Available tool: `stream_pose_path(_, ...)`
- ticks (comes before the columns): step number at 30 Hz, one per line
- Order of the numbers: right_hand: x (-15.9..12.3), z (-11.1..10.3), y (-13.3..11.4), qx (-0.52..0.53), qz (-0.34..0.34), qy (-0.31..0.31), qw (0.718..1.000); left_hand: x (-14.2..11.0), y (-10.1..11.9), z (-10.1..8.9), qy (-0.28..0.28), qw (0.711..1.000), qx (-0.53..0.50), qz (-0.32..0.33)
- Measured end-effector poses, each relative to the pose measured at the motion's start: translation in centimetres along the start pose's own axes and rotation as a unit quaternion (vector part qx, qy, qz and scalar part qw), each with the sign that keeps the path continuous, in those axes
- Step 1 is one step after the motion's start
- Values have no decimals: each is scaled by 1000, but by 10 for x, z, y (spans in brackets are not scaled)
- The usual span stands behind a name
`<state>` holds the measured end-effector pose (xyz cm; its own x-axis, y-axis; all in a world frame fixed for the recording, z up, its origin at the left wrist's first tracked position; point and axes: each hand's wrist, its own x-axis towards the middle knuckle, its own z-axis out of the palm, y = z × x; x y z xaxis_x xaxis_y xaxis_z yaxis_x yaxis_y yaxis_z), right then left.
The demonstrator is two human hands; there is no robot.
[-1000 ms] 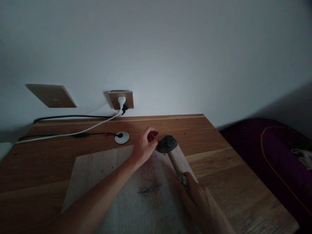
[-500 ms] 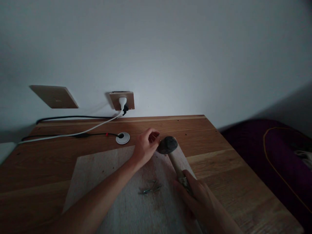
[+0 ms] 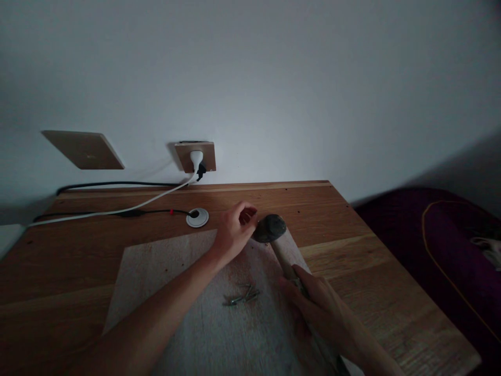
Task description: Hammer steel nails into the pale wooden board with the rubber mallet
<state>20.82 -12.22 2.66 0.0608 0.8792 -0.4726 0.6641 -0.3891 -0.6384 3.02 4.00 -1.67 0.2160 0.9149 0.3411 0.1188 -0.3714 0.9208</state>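
My right hand [image 3: 319, 308] is wrapped round the wooden handle of a hammer [image 3: 274, 235], whose dark head sits low over the far edge of a pale board [image 3: 176, 292]. My left hand [image 3: 234, 232] is pinched shut just left of the hammer head; what it pinches is too small to make out. Several loose nails [image 3: 242, 296] lie on the board between my two arms. The board rests on a wooden desk [image 3: 352, 250].
A white cable grommet [image 3: 197, 217] sits in the desk behind the board. White and black cables [image 3: 117, 211] run from a wall socket [image 3: 195, 156] across the desk's back. A dark purple seat [image 3: 442, 245] stands to the right of the desk.
The hammer head has bobbed slightly beside my left hand's pinch. My right hand shifted a little along the handle. The left hand has stayed in place.
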Motion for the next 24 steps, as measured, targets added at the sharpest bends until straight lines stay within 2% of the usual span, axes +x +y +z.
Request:
stream_pose_path(10,1,2,-3,17,-23,19,999,-1,1,0,-2,1000,-2,10)
stream_pose_path(17,-1,9,17,92,-21,64,994,-2,-1,0,-17,1000,22,12)
stream_pose_path(20,-6,9,25,128,-2,77,989,-3,-1,1,-42,998,48,28)
stream_pose_path(24,-19,4,22,193,17,103,976,-6,1,2,-106,990,68,57)
